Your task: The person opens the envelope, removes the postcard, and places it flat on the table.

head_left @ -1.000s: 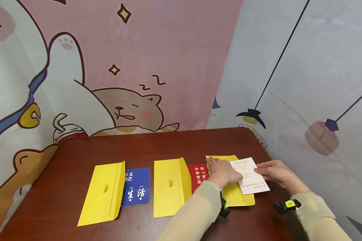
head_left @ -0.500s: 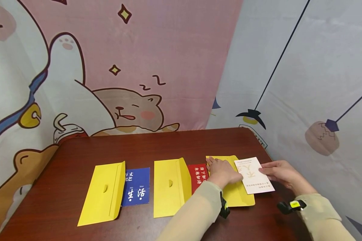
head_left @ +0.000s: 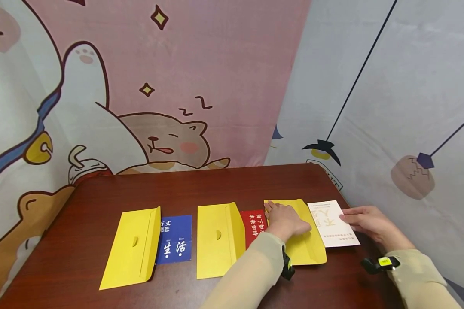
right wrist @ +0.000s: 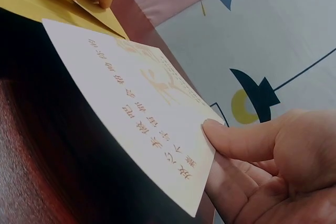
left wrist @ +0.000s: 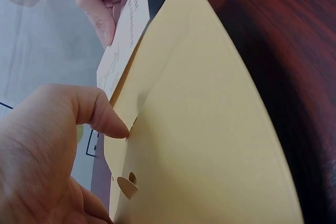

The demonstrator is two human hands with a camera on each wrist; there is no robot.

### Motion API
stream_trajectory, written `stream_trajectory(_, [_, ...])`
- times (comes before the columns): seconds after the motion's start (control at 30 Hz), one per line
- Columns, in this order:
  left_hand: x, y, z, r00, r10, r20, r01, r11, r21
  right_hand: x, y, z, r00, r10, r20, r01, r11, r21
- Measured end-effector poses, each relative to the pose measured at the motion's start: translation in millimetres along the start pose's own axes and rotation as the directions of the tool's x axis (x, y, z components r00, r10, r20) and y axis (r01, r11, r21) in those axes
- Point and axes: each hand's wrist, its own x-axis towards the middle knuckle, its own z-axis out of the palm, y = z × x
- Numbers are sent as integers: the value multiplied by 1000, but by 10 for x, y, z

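Observation:
My left hand [head_left: 288, 221] lies over the rightmost yellow envelope [head_left: 307, 251]. In the left wrist view the thumb [left wrist: 113, 119] bends down onto the envelope's face beside its cut tab, with the other fingers lower at its edge, partly hidden. A white card [head_left: 334, 227] printed with gold characters stands just right of the envelope's flap edge. My right hand [head_left: 373, 225] pinches the card's right edge. The right wrist view shows the thumb [right wrist: 241, 139] on top of the card and fingers beneath it. The card is slightly tilted there, above the dark tabletop.
Left of my left hand, a red card [head_left: 253, 223] sticks out of the middle yellow envelope [head_left: 212, 240]. Farther left, a blue card [head_left: 175, 240] shows beside another yellow envelope [head_left: 131, 244]. A cartoon cloth [head_left: 232, 86] hangs behind the brown table [head_left: 170, 189].
My right hand has moved right with the white card, which has slid from over the envelope's flap to beyond its right edge. My left hand has stayed in place.

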Motion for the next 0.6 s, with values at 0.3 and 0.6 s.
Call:
stream_trajectory(0.3, [-1,-15,8,1000,7,5,-7,1000,-7,3,106,-96,999,13,-32,-14,1000,-26])
stream_trajectory(0.6, [-6,-22,-13,1000,2,11,-1,1000,-27,10,159,-145,999,6,-48,-7,1000,-30])
